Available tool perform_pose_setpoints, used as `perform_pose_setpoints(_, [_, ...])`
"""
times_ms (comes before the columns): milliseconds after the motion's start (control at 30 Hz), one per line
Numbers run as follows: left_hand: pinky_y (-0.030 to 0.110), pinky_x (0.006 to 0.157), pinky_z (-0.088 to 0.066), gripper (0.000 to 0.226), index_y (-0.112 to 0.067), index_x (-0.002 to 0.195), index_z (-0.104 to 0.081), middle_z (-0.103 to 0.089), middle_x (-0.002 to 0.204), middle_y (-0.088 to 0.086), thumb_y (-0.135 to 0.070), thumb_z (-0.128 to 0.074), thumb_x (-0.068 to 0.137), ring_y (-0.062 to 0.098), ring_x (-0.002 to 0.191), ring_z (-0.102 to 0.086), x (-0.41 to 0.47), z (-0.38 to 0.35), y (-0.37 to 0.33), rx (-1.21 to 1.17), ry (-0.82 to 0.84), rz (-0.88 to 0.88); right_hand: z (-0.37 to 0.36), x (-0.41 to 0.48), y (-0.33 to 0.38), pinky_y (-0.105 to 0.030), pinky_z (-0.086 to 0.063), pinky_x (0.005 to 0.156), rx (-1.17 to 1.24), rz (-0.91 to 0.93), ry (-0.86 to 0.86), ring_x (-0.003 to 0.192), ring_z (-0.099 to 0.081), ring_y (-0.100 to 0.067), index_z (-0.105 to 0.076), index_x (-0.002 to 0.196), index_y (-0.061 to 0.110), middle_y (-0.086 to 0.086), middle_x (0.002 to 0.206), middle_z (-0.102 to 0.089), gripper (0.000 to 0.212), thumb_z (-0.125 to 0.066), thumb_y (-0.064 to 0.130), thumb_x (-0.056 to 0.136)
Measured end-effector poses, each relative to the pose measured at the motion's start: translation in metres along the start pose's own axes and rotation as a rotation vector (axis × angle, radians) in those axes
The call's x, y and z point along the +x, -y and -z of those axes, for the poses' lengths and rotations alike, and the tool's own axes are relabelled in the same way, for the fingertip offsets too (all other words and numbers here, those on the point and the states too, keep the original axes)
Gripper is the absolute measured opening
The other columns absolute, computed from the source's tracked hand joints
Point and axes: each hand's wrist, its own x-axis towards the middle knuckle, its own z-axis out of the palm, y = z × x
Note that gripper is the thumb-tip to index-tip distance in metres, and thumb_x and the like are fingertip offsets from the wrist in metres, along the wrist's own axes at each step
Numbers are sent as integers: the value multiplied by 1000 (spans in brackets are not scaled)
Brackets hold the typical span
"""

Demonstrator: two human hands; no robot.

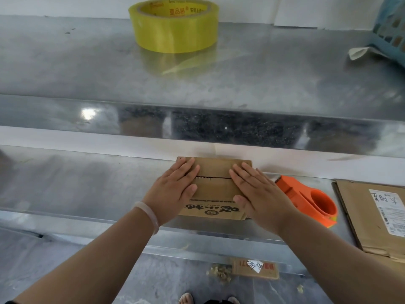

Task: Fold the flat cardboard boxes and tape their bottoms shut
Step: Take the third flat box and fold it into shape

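Flat hands (pixel 173 187) (pixel 258 191) press corrugated (brown) box (pixel 215 185).

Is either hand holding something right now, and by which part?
Nothing is gripped: left hand and right hand press flat on the cardboard box, over its closed flaps.

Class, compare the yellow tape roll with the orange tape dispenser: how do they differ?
The yellow tape roll is translucent; the orange tape dispenser is opaque. The roll sits flat on the upper shelf; the dispenser lies on the lower shelf, beside the cardboard box. Both rest on metal.
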Motion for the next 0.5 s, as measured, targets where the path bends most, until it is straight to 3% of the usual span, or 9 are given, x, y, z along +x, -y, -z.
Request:
perform_pose_setpoints(67, [25, 121, 2, 79, -22, 151, -28, -16, 160, -6, -65, 4, 93, 8, 149, 0, -2, 1, 2, -41, 2, -27, 1, -3, 1, -27, 17, 115, 13, 6, 18, 145, 19, -5, 8, 151, 29, 10, 159, 10, 83, 26, 69, 80])
perform_pose_setpoints(233, [24, 122, -3, 57, -24, 148, -39, -22, 158, -9, -48, -21, 100, 6, 149, -6, -5, -2, 10, -70, -1, -46, -3, -8, 3, -41, -5, 120, -16, 2, 12, 149, -9, -13, -20, 153, 22, 3, 160, -17, 73, 7, 61, 97])
perform_pose_setpoints(367, [29, 122, -8, 57, -25, 146, -41, -25, 157, -10, -49, -22, 98, 8, 149, -11, -1, -3, 9, -52, -22, -19, -5, -2, -1, -30, 7, 120, 48, 19, -5, 148, 7, -6, -6, 153, 26, 10, 160, -2, 81, 18, 67, 87])
perform_pose_setpoints(500, [28, 122, -6, 59, -28, 147, -38, -22, 158, -11, -54, -21, 97, 7, 149, -7, -2, -2, 7, -97, -19, 5, -1, -3, -10, -26, 8, 120, 155, 14, 24, 144, 20, 5, 2, 152, 35, 19, 158, 9, 81, 3, 78, 83])
